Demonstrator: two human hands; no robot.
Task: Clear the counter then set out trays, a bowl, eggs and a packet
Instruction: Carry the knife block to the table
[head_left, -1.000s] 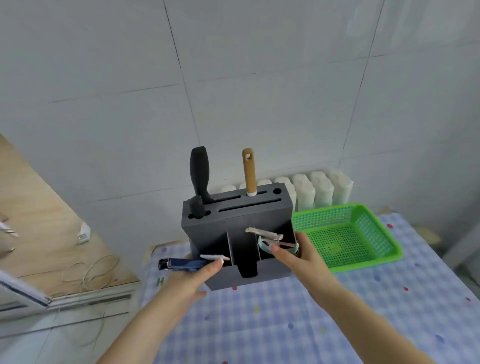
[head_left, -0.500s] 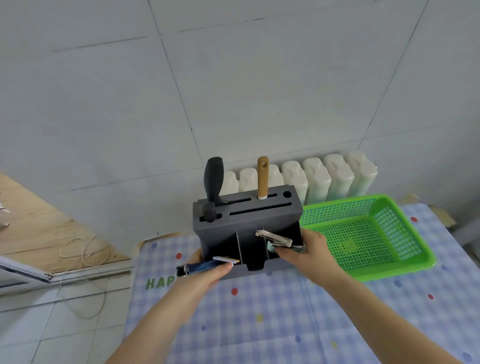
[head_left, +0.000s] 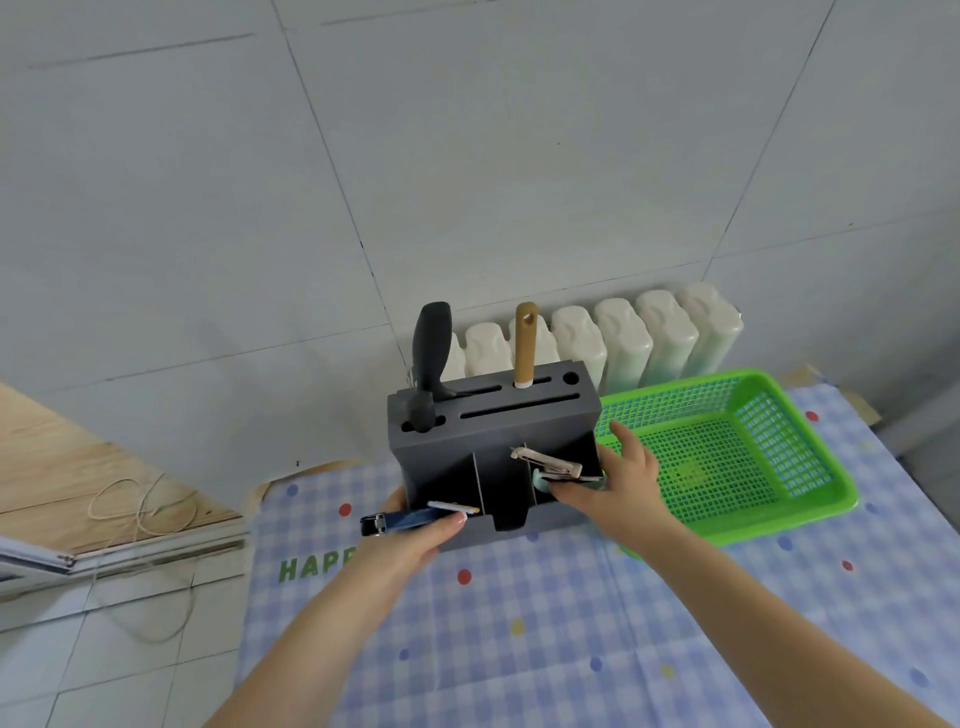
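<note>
Bright, even light; soft shadows, perhaps slight edge distortion.

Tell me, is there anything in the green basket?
No, the green basket sits empty on the checked cloth, only its mesh floor showing.

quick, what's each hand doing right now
Left hand: closed on the dark grey plastic knife block, at its left end.
Right hand: gripping the block's right end.
</note>
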